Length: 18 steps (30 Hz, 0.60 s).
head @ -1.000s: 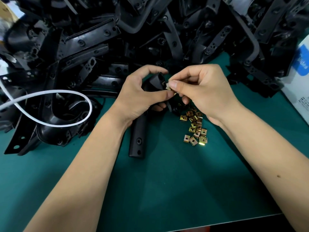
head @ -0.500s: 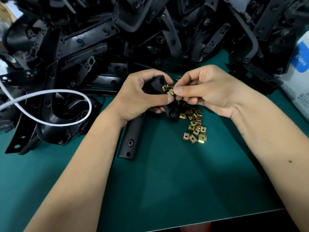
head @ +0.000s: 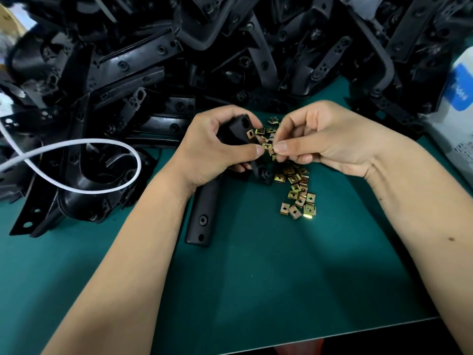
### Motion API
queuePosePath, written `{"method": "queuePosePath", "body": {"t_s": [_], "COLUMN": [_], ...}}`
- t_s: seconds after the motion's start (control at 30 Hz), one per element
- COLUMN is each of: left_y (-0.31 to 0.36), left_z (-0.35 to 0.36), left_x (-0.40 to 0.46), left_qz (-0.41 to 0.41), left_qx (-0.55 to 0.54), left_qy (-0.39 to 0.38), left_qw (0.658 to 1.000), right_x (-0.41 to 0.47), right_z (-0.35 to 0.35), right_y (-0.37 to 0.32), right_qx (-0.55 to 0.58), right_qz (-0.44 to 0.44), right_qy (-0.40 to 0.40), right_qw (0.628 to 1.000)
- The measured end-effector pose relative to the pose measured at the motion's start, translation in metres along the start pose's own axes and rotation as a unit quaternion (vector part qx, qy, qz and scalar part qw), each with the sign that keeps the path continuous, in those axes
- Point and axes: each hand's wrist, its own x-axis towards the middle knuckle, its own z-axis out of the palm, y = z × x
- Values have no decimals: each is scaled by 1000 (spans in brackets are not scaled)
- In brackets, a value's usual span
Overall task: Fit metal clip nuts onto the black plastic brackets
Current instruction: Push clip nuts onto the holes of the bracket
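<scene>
1. Brass-coloured metal is at the centre of the grip: the right hand (head: 330, 142) pinches a clip nut (head: 267, 146) between thumb and fingertips, pressing it at the end of the black bracket (head: 204, 208).
2. The left hand (head: 217, 147) curls round that bracket's upper end, thumb tip meeting the nut; the bracket's long lower arm lies on the green mat (head: 256, 278).
3. One fitted nut (head: 250, 134) already sits on the bracket's end, so the piece looks partly done (the second nut seems not fully seated, though I cannot tell for certain).
4. Just beside the hands lies a scatter of loose clip nuts (head: 297, 193), and behind them a large heap of brackets (head: 230, 47), so most of the work appears to remain.
5. A white cable (head: 84, 146) loops over the pile at left.
6. Compared with a second ago, the fitted nut now shows on the bracket end, and the bracket's lower arm has swung slightly leftward.
</scene>
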Motion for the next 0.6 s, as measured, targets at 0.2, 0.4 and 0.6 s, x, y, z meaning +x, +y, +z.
{"method": "queuePosePath", "body": {"t_s": [0.2,0.4,0.6], "left_y": [0,-1,-1], "left_z": [-6,-1,4], "left_x": [1,3,2], "left_qz": [21,24,2], "left_qx": [6,29,-11], "left_qy": [25,66,32], "left_qw": [999,997,999], "right_x": [3,11,10], "right_z": [18,41,32], "right_y": [1,5,3], "right_qx": [88,123,65], "right_qz": [-25,-103,-75], "right_qy": [77,224,169], "right_qw": [993,961,981]}}
